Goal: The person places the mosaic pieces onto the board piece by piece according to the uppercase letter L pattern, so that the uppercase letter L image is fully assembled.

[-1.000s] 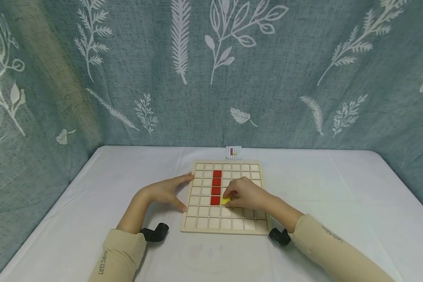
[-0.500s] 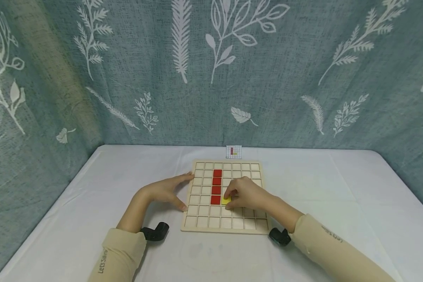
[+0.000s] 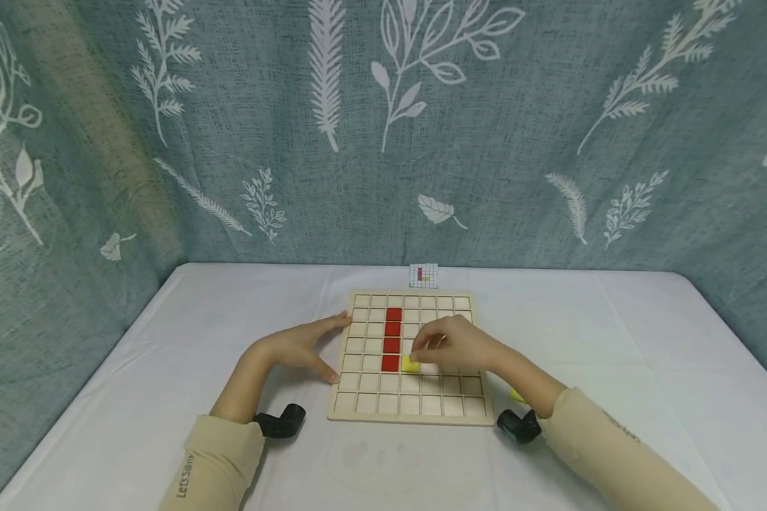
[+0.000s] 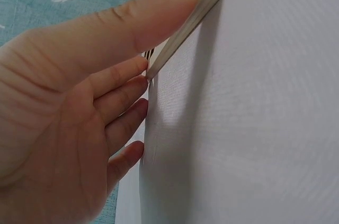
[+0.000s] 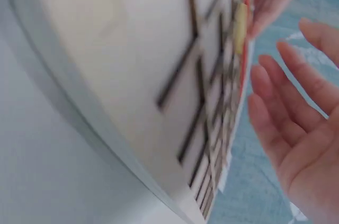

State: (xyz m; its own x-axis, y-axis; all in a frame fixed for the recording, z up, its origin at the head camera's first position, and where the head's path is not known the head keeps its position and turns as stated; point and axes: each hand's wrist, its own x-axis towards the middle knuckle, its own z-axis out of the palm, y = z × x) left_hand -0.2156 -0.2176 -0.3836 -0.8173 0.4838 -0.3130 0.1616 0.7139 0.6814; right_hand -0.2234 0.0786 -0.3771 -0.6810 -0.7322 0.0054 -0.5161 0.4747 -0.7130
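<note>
A wooden grid board (image 3: 367,404) lies on the table with a column of several red tiles (image 3: 391,345). Beside the lowest red one, a yellow tile (image 3: 410,366) sits in its own square. My left hand (image 3: 297,346) rests against the board's left edge, thumb and fingers spread wide; the left wrist view shows the thumb (image 4: 159,17) at the wooden rim. Just above the yellow tile is my right hand (image 3: 457,344), bent over the grid. Its fingers (image 5: 275,86) are apart in the right wrist view, with nothing between them.
Another yellow piece (image 3: 517,395) shows on the white table beside the right forearm, partly covered by it. A small printed grid card (image 3: 424,276) is behind the board. Black wrist cameras (image 3: 284,421) sit at both wrists. A leaf-patterned curtain (image 3: 486,142) hangs behind.
My right hand has let go of the yellow tile and risen slightly to the right. The second yellow piece by the forearm has come into view. The left hand has stayed put.
</note>
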